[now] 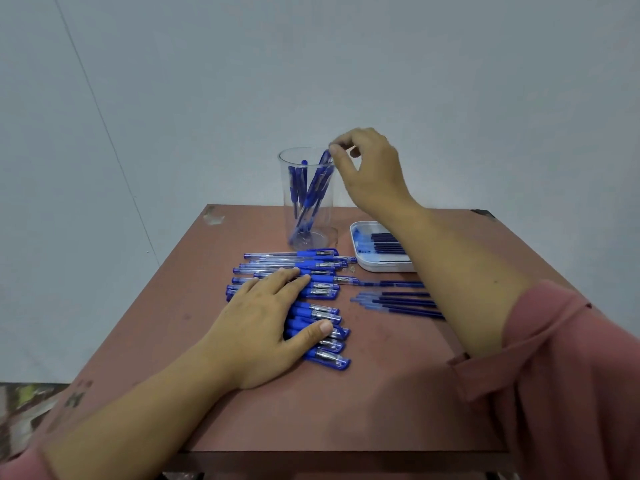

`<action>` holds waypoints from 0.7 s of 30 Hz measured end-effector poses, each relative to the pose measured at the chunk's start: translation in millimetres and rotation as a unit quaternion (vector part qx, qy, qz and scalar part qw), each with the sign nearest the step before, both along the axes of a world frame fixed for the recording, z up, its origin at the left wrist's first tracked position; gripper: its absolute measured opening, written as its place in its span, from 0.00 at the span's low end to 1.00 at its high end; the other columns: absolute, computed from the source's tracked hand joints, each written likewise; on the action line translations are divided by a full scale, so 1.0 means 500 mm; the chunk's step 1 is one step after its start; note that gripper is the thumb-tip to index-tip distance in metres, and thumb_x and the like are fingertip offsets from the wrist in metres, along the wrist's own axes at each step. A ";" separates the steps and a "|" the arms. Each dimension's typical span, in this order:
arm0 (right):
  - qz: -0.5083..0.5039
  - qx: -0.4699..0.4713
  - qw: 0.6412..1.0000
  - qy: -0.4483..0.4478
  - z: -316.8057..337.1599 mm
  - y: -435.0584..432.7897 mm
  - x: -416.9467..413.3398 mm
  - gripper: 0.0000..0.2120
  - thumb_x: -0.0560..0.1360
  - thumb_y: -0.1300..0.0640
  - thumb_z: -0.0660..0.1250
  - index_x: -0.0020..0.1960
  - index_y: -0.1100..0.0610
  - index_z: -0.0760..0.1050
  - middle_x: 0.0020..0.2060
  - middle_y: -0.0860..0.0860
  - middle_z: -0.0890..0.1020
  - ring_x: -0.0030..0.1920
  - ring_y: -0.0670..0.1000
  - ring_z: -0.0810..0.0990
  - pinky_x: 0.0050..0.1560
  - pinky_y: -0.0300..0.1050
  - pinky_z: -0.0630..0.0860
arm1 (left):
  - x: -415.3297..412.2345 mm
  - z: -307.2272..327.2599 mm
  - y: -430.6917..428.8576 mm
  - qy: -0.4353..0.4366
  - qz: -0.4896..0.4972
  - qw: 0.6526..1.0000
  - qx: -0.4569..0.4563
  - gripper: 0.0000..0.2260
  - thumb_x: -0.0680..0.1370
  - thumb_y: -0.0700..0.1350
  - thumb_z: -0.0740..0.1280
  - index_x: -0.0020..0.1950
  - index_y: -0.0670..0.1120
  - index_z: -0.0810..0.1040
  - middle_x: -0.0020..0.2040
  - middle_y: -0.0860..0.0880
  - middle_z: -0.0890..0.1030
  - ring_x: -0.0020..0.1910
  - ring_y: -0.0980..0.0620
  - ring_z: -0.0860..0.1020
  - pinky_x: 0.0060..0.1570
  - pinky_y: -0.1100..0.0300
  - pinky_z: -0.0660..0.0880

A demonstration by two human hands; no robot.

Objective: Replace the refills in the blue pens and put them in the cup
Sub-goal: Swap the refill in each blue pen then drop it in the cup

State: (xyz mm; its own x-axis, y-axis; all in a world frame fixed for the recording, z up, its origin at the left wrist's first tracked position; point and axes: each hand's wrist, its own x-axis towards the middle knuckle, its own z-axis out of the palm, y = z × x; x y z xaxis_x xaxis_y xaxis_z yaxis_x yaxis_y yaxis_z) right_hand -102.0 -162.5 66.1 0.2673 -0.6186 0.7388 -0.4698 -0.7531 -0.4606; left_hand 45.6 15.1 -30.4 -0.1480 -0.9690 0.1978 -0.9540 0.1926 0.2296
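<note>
Pinching a blue pen (317, 181) by its top at the cup (286, 202) rim, my right fingers (337, 157) curl. My left fingers (277, 279) lie flat, released, on loose pens (322, 289) near the cup.

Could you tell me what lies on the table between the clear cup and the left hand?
In the head view, several blue pens lie side by side between cup and left hand.

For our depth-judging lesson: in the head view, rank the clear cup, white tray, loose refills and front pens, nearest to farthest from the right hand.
1. Clear cup: rim beside the right hand.
2. White tray: under that wrist, right of the cup.
3. Loose refills: mid-table, nearer the person.
4. Front pens: by the left hand, nearest the person.
</note>
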 end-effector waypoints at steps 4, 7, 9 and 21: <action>-0.010 0.032 0.998 0.052 -0.025 0.005 -0.008 0.13 0.80 0.50 0.60 0.61 0.50 0.79 0.56 0.50 0.73 0.60 0.51 0.67 0.62 0.53 0.68 | 0.002 -0.002 -0.002 0.007 -0.001 1.000 -0.004 0.41 0.70 0.76 0.42 0.78 0.57 0.56 0.78 0.59 0.57 0.75 0.59 0.56 0.74 0.60 0.52; -0.003 0.026 0.999 0.038 -0.027 0.031 -0.043 0.15 0.80 0.50 0.61 0.64 0.49 0.75 0.58 0.49 0.73 0.61 0.51 0.67 0.63 0.49 0.67 | 0.003 -0.004 -0.003 0.011 -0.001 1.000 -0.005 0.41 0.70 0.76 0.43 0.78 0.56 0.57 0.77 0.59 0.58 0.75 0.58 0.57 0.74 0.59 0.53; 0.006 0.047 0.997 0.054 -0.036 0.056 -0.073 0.11 0.79 0.52 0.63 0.60 0.49 0.77 0.56 0.47 0.75 0.58 0.50 0.69 0.58 0.43 0.68 | 0.003 -0.003 -0.002 0.010 -0.002 1.000 -0.003 0.41 0.70 0.76 0.42 0.78 0.56 0.56 0.78 0.59 0.57 0.75 0.59 0.56 0.74 0.59 0.53; 0.049 0.154 0.936 0.311 -0.133 0.124 -0.128 0.11 0.74 0.48 0.71 0.56 0.43 0.78 0.45 0.42 0.72 0.47 0.40 0.70 0.51 0.39 0.70 | 0.001 -0.002 -0.002 0.012 0.001 1.000 -0.002 0.42 0.69 0.76 0.42 0.78 0.57 0.56 0.78 0.59 0.57 0.75 0.60 0.55 0.74 0.60 0.52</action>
